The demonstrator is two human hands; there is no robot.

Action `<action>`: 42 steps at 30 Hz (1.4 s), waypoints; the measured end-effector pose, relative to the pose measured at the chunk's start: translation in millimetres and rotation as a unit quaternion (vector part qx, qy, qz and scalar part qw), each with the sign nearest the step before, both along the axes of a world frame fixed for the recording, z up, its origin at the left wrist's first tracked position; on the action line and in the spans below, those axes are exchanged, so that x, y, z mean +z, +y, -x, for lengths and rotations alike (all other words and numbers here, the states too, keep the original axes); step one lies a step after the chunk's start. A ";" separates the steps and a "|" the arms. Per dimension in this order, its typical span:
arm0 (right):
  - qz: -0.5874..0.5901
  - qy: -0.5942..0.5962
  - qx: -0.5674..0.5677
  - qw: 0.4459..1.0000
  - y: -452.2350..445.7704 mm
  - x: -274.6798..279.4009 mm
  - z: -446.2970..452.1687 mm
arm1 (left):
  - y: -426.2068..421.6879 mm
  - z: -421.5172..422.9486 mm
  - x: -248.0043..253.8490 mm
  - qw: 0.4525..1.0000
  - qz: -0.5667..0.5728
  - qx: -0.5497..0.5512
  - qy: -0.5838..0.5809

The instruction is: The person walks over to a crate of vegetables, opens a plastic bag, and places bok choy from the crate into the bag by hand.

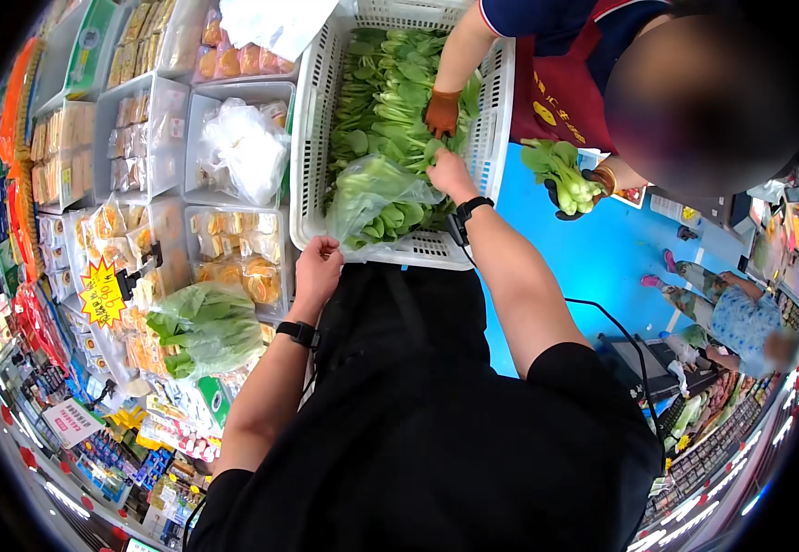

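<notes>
We're holding left hand (319, 269) curled at near corner of crate (310, 166), right hand (453, 175) half-curled at greens (386, 101) inside, bag (372, 193) lying between; can't tell either grip.

A white crate (501, 112) (slotted along its walls) carries leafy greens (363, 87) and a clear plastic bag (372, 189).

You stand in a grocery shop: translucent plastic bins (171, 112) of packaged food (227, 63), upper left; yellow starburst-shaped sign (102, 293), left.
</notes>
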State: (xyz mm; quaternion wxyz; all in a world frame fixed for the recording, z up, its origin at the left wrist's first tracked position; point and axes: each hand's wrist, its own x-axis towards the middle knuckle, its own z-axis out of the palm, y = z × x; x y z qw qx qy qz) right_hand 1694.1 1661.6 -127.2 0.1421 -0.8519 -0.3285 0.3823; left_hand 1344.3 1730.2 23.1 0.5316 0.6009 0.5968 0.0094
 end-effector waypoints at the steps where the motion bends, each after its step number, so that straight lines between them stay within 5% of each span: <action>1: -0.001 0.002 -0.003 1.000 2.7 2.2 1.7 | -1.0 0.1 0.4 1.000 0.007 -0.001 0.007; 12: 0.008 0.021 0.012 1.000 4.7 -7.3 40.1 | -5.2 12.6 -8.0 0.999 0.046 0.018 -0.007; 17: -0.068 -0.033 -0.204 0.976 -2.4 -4.4 30.2 | -1.8 16.2 -14.0 0.999 0.031 0.017 -0.021; 23: -0.156 -0.042 -0.308 0.937 -14.6 -10.7 24.9 | -0.4 12.1 -7.8 0.998 0.046 0.030 -0.010; 25: -0.235 0.289 -0.515 0.772 -15.9 -7.9 25.5 | 0.7 9.5 -6.6 0.998 0.052 0.033 -0.015; 26: -0.235 0.289 -0.516 0.772 -13.4 3.8 27.7 | 1.8 7.9 -5.1 0.997 0.057 0.037 -0.019; 28: -0.254 0.439 -0.569 0.647 -10.0 28.2 33.3 | 3.8 2.8 0.2 0.997 0.057 0.038 -0.020; 29: -0.254 0.439 -0.568 0.647 -10.8 34.8 34.9 | 4.7 0.8 2.0 0.997 0.056 0.040 -0.020; 31: -0.266 0.567 -0.538 0.565 -12.6 48.3 39.5 | 6.6 -0.4 3.8 0.998 0.052 0.034 -0.017; 38: -0.271 0.690 -0.457 0.491 6.1 67.5 37.9 | 4.0 -1.0 1.7 0.997 0.063 0.044 -0.025; 42: -0.295 0.707 -0.333 0.549 16.3 102.0 56.7 | 5.5 -5.1 15.4 0.990 -0.092 -0.084 0.068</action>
